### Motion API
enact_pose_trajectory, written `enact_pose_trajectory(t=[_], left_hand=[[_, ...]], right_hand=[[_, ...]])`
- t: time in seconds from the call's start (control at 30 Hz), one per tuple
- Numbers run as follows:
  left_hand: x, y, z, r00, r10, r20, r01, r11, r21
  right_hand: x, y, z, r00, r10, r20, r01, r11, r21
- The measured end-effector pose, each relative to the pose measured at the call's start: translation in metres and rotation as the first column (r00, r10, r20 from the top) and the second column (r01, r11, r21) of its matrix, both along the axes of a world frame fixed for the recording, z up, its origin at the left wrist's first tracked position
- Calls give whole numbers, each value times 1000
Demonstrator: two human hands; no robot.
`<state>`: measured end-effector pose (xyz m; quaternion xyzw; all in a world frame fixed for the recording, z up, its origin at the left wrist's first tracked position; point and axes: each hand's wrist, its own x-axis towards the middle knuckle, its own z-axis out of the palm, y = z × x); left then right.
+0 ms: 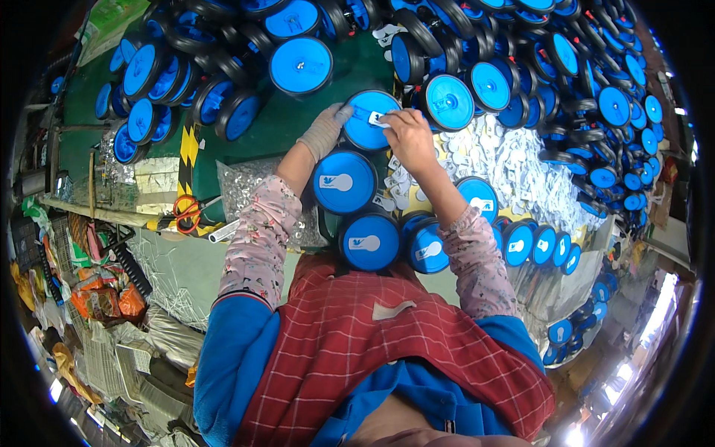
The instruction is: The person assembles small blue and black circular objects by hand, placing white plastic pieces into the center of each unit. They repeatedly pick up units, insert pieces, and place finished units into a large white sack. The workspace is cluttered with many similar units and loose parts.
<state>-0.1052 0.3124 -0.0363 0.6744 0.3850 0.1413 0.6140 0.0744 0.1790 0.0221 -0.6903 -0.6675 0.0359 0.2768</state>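
A blue wheel with a black tyre (363, 136) lies in front of me at the far side of the workbench. My left hand (323, 134), in a pale glove, is closed on its left rim. My bare right hand (411, 141) pinches a small white label (375, 118) against the wheel's blue face, its fingers covering part of the label. Nearer to me is another blue wheel (344, 191) bearing a white keyhole-shaped label. Two more labelled wheels, a left one (369, 252) and a right one (430, 258), stand along the near edge.
A heap of loose white labels (514, 160) spreads to the right. Piled wheels (614, 106) crowd the back and right, and several labelled wheels (518, 243) line the near right edge. Red-handled scissors (188, 214) and a clear plastic bag (249, 195) lie left.
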Motion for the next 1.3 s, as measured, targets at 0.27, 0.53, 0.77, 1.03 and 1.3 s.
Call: enact_pose_trajectory(t=[0.27, 0.53, 0.77, 1.03, 1.3], left_hand=[[-9, 3, -33, 975, -212, 59, 162, 874, 458], [16, 5, -12, 993, 24, -112, -31, 997, -68], [15, 9, -6, 997, -3, -71, 2, 1000, -19], [14, 54, 12, 957, 264, 123, -24, 493, -870], [24, 23, -12, 966, 201, 163, -139, 934, -330]], right_hand=[[-20, 14, -13, 997, 14, -71, -12, 1000, 23], [-20, 42, -13, 964, -261, -52, 258, 964, -67], [23, 67, -14, 864, -338, -373, 74, 818, -570], [12, 5, -15, 953, 285, -104, -295, 952, -87], [34, -32, -68, 968, 233, -97, -248, 949, -195]])
